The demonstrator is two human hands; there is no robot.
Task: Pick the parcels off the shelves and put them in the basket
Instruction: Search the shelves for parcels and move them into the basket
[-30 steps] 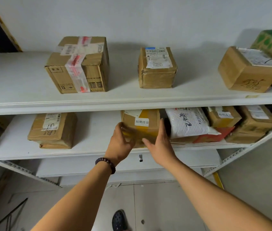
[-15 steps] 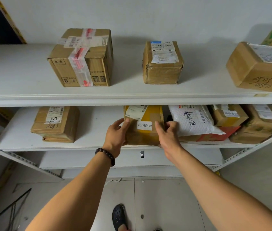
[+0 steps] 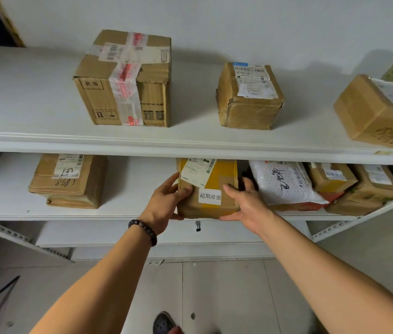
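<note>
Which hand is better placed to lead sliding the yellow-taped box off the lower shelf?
Left, probably. The left hand grips the yellow-taped box on its open side, with bare lower shelf beside it; the right hand has its fingers wedged between the box and the white mailer.

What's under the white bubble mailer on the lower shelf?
A red-orange flat parcel pokes out beneath the white bubble mailer; the rest underneath is covered.

Parcel depot storeroom — white metal shelves (image 3: 190,143), labelled cardboard parcels (image 3: 248,97)
</note>
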